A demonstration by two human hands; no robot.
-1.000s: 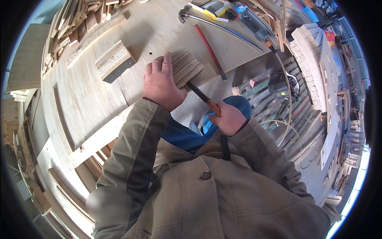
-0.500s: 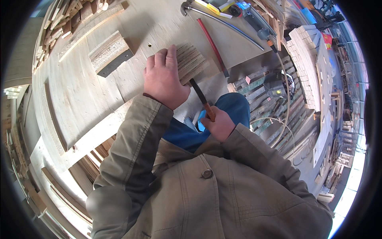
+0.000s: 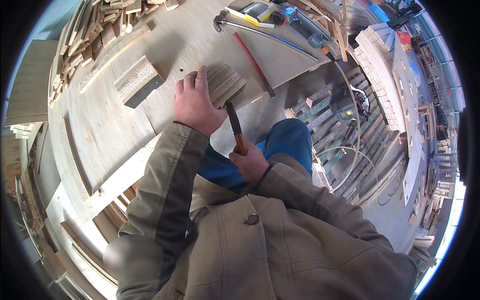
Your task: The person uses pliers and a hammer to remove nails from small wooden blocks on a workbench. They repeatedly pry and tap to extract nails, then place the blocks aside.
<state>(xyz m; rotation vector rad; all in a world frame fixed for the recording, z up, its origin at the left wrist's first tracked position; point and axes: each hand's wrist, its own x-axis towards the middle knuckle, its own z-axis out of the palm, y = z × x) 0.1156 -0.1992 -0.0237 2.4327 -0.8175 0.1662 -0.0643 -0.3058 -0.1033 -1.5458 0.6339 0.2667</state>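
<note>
My left hand (image 3: 199,104) holds a wooden block (image 3: 225,84) by its left side, fingers stretched over the face and thumb at the near edge. The block's rough face shows many parallel layers or grooves. In my right hand (image 3: 250,164) is a tool with a reddish-brown wooden handle (image 3: 241,145) and a flat dark blade (image 3: 233,119). Its tip meets or lies just under the block's near edge; whether it touches cannot be made out. Left of the block, a second block (image 3: 137,77) with a rough top and a dark side sits on the wooden bench (image 3: 115,132).
A red bar with a dark end (image 3: 254,65) and a long metal bar with a dark hooked head (image 3: 270,36) lie beyond the block. A power tool (image 3: 305,30) trails a hose (image 3: 356,100). Scrap wood (image 3: 95,30) is heaped far left; stacked boards (image 3: 377,75) stand right.
My right hand and the tool have moved left and slightly down, the tool now more upright. My view has shifted a little; my left hand still holds the block.
</note>
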